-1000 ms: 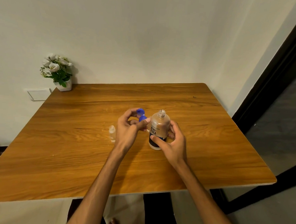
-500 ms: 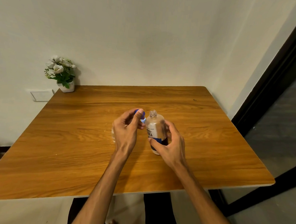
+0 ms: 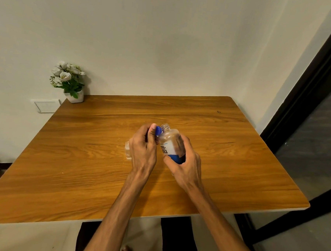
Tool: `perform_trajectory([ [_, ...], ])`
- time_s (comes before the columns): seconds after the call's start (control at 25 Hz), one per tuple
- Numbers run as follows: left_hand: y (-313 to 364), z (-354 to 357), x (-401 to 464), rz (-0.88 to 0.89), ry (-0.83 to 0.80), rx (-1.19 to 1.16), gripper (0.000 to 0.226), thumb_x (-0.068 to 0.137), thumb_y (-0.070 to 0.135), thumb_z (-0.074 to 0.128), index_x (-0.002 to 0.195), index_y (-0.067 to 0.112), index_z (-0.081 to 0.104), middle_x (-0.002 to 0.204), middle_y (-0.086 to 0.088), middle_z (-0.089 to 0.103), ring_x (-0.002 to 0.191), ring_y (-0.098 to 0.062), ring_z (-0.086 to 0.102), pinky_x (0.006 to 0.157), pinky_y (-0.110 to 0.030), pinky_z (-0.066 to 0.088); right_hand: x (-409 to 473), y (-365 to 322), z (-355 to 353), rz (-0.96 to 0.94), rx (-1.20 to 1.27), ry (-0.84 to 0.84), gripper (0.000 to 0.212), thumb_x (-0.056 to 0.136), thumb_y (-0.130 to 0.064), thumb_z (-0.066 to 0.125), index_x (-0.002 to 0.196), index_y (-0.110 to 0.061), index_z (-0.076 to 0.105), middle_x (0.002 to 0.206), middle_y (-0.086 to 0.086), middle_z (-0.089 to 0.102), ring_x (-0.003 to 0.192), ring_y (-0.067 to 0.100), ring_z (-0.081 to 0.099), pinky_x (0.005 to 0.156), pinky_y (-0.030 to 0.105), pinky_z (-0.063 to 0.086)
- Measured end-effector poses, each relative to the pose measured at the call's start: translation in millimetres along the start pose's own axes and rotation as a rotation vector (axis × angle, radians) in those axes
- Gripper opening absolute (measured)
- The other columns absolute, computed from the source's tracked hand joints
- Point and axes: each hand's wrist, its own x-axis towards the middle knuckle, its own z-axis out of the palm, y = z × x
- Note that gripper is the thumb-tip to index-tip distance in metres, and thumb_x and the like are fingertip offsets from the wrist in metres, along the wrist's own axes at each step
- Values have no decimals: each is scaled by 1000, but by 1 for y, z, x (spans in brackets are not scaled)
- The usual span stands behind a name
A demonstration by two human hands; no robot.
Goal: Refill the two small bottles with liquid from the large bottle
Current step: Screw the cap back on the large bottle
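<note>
The large clear bottle (image 3: pixel 170 143), with a white and blue label and no cap on its neck, is tilted left above the wooden table (image 3: pixel 82 159). My right hand (image 3: pixel 185 163) grips it round the lower body. My left hand (image 3: pixel 143 149) pinches the blue cap (image 3: pixel 158 130) just left of the bottle's open neck. One small clear bottle (image 3: pixel 128 151) stands on the table, mostly hidden behind my left hand. No second small bottle shows.
A small white pot of white flowers (image 3: pixel 70 82) stands at the table's far left corner against the wall. A dark door frame (image 3: pixel 303 105) runs along the right. The table's front edge is close to my body.
My right hand has lifted the large bottle off the table and tilted it left. My left hand, with the blue cap, has closed in on the bottle's neck and now covers the small bottle.
</note>
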Motion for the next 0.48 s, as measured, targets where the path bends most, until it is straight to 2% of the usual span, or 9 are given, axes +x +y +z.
perform_trajectory([
  [0.12,-1,1,-6,-61,-18,-38,17,108,28,57,118,25,69,110,2,72,101,-14,69,81,-30,59,-1,0,6,-24,-10,4,87,72,-48,76,152,-29,47,122,-5,70,97,16,70,76,41,64],
  [0.2,-4,1,-7,-233,-41,-197,20,105,24,61,123,21,71,118,-3,73,110,-12,68,85,-20,57,0,0,6,-34,-24,10,88,72,-48,77,152,-30,47,124,-5,70,98,15,70,77,40,64],
  [0.32,-11,-2,-4,-424,-38,-457,33,94,24,73,121,4,76,116,-11,79,106,-16,73,86,-26,59,3,4,3,-33,-30,13,87,73,-47,81,152,-32,47,121,-7,70,96,14,70,73,41,63],
  [0.4,-13,-4,-2,-463,-8,-510,40,85,29,77,116,4,78,110,-11,81,99,-16,75,83,-28,60,3,7,0,-41,-27,10,85,73,-45,82,150,-31,50,118,-6,71,93,15,70,70,42,62],
  [0.48,-9,-5,-2,-474,9,-560,34,82,28,79,111,9,79,104,-9,82,96,-17,77,80,-29,62,1,8,-2,-46,-32,-6,84,73,-44,83,149,-31,50,116,-6,71,91,16,71,69,43,62],
])
